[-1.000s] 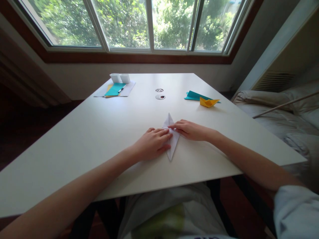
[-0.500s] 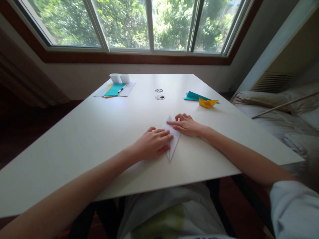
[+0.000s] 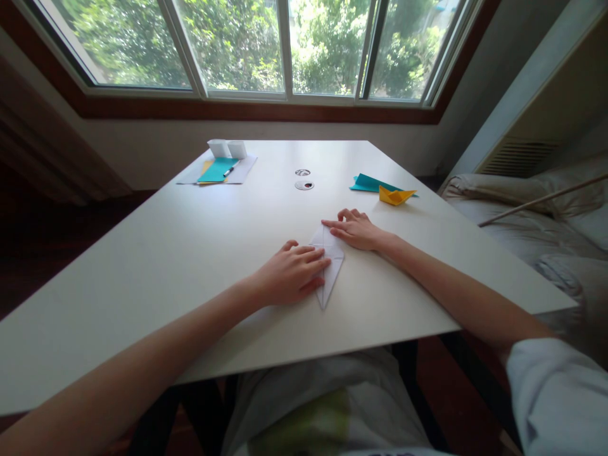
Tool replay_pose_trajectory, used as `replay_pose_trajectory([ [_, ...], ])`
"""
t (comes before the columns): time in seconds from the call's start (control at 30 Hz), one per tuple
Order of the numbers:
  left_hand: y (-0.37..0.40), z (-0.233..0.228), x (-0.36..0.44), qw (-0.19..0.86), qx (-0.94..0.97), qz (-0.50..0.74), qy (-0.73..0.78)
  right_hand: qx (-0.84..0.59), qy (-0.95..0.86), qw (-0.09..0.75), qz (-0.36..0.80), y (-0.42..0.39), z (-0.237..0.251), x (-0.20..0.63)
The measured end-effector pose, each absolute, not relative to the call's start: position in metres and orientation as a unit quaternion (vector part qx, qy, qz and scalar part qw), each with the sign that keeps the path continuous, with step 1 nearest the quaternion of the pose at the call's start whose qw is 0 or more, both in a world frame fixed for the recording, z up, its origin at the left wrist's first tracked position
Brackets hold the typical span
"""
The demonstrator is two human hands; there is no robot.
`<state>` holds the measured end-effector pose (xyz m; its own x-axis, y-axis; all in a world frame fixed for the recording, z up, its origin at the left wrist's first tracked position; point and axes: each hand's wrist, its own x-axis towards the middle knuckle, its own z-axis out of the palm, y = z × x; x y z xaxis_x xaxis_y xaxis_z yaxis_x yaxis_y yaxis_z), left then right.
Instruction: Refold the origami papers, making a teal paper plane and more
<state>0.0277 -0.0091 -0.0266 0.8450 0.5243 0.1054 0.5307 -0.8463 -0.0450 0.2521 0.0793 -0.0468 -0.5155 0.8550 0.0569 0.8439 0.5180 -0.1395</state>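
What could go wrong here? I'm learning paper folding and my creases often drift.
The left hand pins only one side of the white folded paper, so the right hand, pressing at the far tip, might skew it on the smooth table. The free near point could lift or bend.

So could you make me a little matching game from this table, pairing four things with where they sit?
Things:
1. white folded paper
2. yellow paper boat
3. pen
4. left hand

Places:
A. far left, on the teal sheet
B. pressing the paper's left side
C. far right, beside teal paper
D. under both hands, near the table's front edge

Pairs: 1-D, 2-C, 3-A, 4-B
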Motion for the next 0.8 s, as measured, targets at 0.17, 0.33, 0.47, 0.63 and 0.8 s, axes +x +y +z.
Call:
replay_pose_trajectory([
  [0.17,-0.009,-0.029,0.027,0.038,-0.96,-0.057,-0.271,-0.49,-0.869,0.051,0.048,0.079,-0.046,0.25],
  [0.33,-0.004,-0.033,0.021,0.039,-0.955,-0.068,-0.286,-0.457,-0.884,0.089,0.035,0.066,-0.04,0.254],
  [0.47,0.006,-0.035,0.016,0.017,-0.948,-0.068,-0.311,-0.408,-0.907,0.104,0.02,0.053,-0.037,0.255],
  [0.63,0.022,-0.041,0.014,-0.043,-0.929,-0.092,-0.355,-0.386,-0.918,0.083,0.041,0.047,-0.039,0.249],
  [0.8,0.034,-0.047,0.005,-0.037,-0.917,-0.054,-0.394,-0.383,-0.918,0.078,0.06,0.048,-0.041,0.244],
])
